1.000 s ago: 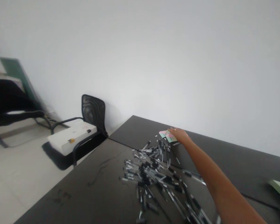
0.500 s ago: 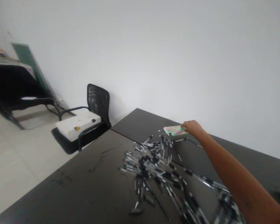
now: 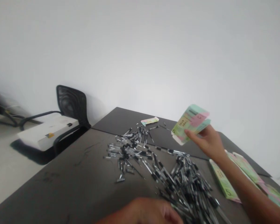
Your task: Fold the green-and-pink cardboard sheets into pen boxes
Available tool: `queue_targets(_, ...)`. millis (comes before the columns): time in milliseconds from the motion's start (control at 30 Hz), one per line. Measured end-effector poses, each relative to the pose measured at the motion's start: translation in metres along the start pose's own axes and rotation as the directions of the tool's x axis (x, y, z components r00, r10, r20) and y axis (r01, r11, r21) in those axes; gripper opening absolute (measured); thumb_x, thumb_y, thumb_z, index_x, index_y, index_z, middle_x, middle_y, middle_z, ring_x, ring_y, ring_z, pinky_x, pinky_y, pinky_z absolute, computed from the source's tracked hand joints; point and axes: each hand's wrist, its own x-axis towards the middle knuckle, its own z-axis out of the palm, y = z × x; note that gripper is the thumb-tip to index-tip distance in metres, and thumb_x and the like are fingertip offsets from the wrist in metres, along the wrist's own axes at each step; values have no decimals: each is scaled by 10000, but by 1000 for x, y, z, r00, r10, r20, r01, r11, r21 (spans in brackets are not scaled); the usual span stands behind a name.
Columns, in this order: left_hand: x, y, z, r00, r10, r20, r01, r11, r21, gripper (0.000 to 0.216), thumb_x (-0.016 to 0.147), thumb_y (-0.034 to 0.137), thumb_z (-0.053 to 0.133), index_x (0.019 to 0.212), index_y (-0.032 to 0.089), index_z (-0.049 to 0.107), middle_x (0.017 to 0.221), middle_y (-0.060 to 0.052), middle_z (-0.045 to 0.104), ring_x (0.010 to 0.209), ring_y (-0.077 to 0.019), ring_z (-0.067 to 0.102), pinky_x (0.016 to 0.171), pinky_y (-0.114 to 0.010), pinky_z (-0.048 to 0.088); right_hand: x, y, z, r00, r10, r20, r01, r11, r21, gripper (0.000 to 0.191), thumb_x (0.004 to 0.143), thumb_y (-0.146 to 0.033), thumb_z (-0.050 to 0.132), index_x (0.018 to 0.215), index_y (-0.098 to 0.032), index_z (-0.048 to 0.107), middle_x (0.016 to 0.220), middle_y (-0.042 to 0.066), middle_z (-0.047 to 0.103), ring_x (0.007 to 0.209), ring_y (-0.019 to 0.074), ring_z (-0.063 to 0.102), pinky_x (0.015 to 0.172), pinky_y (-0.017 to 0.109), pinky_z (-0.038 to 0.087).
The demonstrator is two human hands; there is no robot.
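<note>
My right hand (image 3: 206, 141) is raised over the right part of the table, thumb and fingers closed on a pastel green, yellow and pink pen box (image 3: 191, 121). The box is tilted and has printed writing; its contents are hidden. My left hand (image 3: 151, 211) is at the bottom edge, blurred and cut off, with curled fingers beside a big pile of black-and-clear pens (image 3: 191, 186). Whether it holds anything is hidden. Further off lies a looser spread of pen parts (image 3: 132, 149). A similar pastel box (image 3: 149, 121) lies flat beyond them.
Several more pastel boxes (image 3: 225, 182) lie at the right, partly behind my right forearm. The dark table (image 3: 79, 180) has a seam across it, and a white wall stands behind. At left, a black mesh chair (image 3: 72, 102) holds a white box file (image 3: 48, 130).
My right hand has left the flat box at the far side and now holds another box up, further right. My left hand has come into view at the bottom. The view has turned right.
</note>
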Motion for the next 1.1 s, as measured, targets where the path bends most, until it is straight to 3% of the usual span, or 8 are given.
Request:
queue_targets(100, 0, 14, -7, 934, 52, -353, -47, 999, 23, 717, 872, 914, 611, 758, 207, 579, 464, 112, 301, 373, -88, 242, 395, -249, 257, -67, -17, -2, 993, 99, -61, -79, 957, 278, 505, 887, -544, 822, 1239, -248, 613, 1129, 103, 816, 943, 292, 811, 816, 443, 686)
queue_targets(200, -3, 28, -7, 690, 212, -692, -127, 977, 172, 531, 963, 739, 678, 1010, 216, 596, 673, 81, 464, 551, -95, 407, 564, -224, 365, -113, -39, 12, 992, 122, -26, -110, 952, 287, 383, 905, -448, 797, 1168, -256, 595, 1007, 53, 791, 806, 233, 770, 707, 364, 657)
queue_targets(267, -5, 35, -2, 539, 401, -741, -111, 906, 410, 578, 894, 563, 840, 1290, 242, 567, 1005, 2, 626, 863, -147, 595, 790, -259, 477, -130, -54, 26, 997, 72, 16, -73, 961, 266, 321, 894, -356, 767, 1133, -257, 578, 909, 8, 748, 704, 189, 714, 620, 305, 603)
queue_targets(300, -7, 37, 2, 517, 510, -687, -78, 828, 555, 712, 854, 488, 879, 1418, 253, 513, 1200, -50, 638, 1052, -200, 626, 917, -313, 502, -136, -61, 34, 998, 40, 39, -49, 963, 265, 306, 884, -305, 750, 1127, -259, 568, 869, -14, 718, 668, 170, 684, 585, 281, 572)
queue_targets(400, -9, 37, 12, 598, 692, -404, -14, 514, 858, 986, 788, 319, 869, 1617, 252, 339, 1516, -153, 530, 1380, -352, 553, 1163, -507, 457, -145, -77, 56, 997, -19, 73, -4, 955, 298, 305, 844, -200, 724, 1082, -264, 545, 798, -61, 605, 612, 134, 607, 540, 244, 508)
queue_targets(500, -7, 34, 14, 628, 700, -340, -3, 439, 899, 1052, 736, 220, 856, 1631, 245, 304, 1521, -162, 527, 1417, -379, 540, 1219, -558, 430, -149, -84, 70, 995, -48, 86, 14, 933, 360, 298, 831, -168, 722, 1021, -270, 517, 841, -61, 542, 633, 120, 585, 550, 234, 512)
queue_targets(900, -5, 28, 15, 611, 403, -681, 78, 825, 559, 335, 865, 365, 850, 1113, 169, 739, 1096, -101, 810, 1023, -287, 760, 954, -416, 609, -171, -79, 64, 970, -187, 152, 53, 781, 623, 292, 970, -172, 679, 1181, -291, 516, 929, -25, 657, 748, 139, 668, 663, 268, 542)
queue_targets(1100, -4, 47, 29, 618, 255, -744, 43, 934, 355, 496, 870, 515, 891, 1174, 147, 758, 1139, -119, 834, 1026, -278, 790, 931, -405, 639, -158, -89, 52, 962, 236, 135, -223, 402, 888, 321, 1060, -427, 679, 1245, -320, 439, 691, -117, 616, 500, 117, 600, 522, 244, 518)
